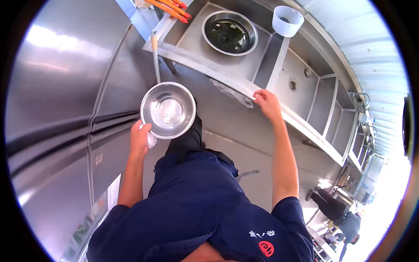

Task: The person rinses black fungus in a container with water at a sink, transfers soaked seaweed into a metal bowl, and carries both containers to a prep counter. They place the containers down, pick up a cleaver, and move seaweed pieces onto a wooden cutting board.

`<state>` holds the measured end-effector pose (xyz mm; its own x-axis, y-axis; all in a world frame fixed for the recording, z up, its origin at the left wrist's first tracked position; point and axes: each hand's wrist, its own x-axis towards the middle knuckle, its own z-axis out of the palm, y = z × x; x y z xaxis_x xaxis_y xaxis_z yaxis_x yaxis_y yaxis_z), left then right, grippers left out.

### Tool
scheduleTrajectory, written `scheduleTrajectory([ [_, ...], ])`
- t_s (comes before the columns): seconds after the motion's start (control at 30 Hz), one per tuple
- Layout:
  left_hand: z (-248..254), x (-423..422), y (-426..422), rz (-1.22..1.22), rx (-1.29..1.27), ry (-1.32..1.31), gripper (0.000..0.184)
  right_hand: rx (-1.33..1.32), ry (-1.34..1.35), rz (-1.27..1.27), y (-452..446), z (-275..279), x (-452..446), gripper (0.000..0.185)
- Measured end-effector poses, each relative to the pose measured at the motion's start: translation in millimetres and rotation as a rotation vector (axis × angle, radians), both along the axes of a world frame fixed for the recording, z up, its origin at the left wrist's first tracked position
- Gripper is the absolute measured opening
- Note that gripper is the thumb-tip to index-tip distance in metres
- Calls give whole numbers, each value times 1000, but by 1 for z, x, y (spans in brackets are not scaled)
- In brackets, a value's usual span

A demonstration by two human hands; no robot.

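Observation:
My left hand (pixel 140 137) is closed on the rim of a shiny steel bowl (pixel 168 110), along with a crumpled piece of white, thin material (pixel 151 139). The bowl is tilted toward me and shows a bare inside with bright reflections. My right hand (pixel 267 105) is at the front edge of the steel sink (pixel 209 67), its fingers bent together; what they hold, if anything, is too small to make out. Clear plastic film (pixel 231 92) hangs under the edge nearby. In the sink basin stands a larger steel basin (pixel 212 47) containing dark green stuff in liquid.
A white plastic tub (pixel 287 21) stands on the sink divider. Orange-handled tools (pixel 172 8) lie at the sink's left corner, near a pole (pixel 156 56). Steel cabinets (pixel 65 87) line my left. Another person (pixel 338 209) bends over at the far right.

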<state>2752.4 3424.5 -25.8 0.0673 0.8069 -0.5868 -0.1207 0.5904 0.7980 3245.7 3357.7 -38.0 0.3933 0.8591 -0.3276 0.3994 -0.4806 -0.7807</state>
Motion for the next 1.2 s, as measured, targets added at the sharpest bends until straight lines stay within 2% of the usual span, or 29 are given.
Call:
scheduleTrajectory([
  [0.07,-16,34,48,-28,1,29,32,-43,47,50,44,-30,5,25],
  [0.17,-22,67,103,-72,-38,83,30,-159,-20,143,117,-38,8,25],
  [0.2,-29,72,120,-111,-37,75,32,-184,35,147,147,-49,18,25],
  [0.3,-29,84,140,-123,-159,157,34,-166,1,262,227,-110,55,26],
  [0.37,-34,91,142,-67,-203,195,35,-137,-46,345,291,-175,87,27],
  [0.43,-38,101,135,97,-256,324,27,-173,-211,328,348,-244,112,40],
  [0.5,-19,120,137,141,-293,335,28,12,-597,253,386,-303,116,60],
  [0.53,-13,132,141,186,-310,329,29,-98,-574,219,399,-311,109,73],
  [0.63,-8,157,151,196,-276,355,32,-240,-555,374,408,-334,74,70],
  [0.73,-7,194,174,181,-280,315,33,-130,-169,387,407,-356,68,43],
  [0.77,-6,204,179,168,-261,291,32,-6,-51,518,406,-360,76,36],
  [0.8,-4,211,181,171,-271,297,32,45,20,483,414,-347,85,31],
  [0.83,-4,218,182,169,-265,293,31,8,162,512,426,-340,105,29],
  [0.87,-7,222,185,167,-252,286,30,-99,318,458,438,-309,126,33],
  [0.9,-9,226,186,171,-256,288,30,-271,458,306,446,-286,146,35],
  [0.97,-11,233,190,131,-271,299,28,12,54,293,446,-320,192,54],
  [1.03,-15,243,199,105,-269,295,27,-24,-482,197,445,-338,206,69],
  [1.1,-21,256,217,69,-258,292,27,47,-468,243,445,-360,178,76],
  [1.13,-22,264,226,48,-247,297,26,-65,-584,300,440,-340,146,79],
  [1.17,-23,272,235,26,-237,302,26,-266,-555,422,441,-312,122,76],
  [1.2,-26,280,244,20,-230,282,23,-311,-502,496,441,-324,109,68],
])
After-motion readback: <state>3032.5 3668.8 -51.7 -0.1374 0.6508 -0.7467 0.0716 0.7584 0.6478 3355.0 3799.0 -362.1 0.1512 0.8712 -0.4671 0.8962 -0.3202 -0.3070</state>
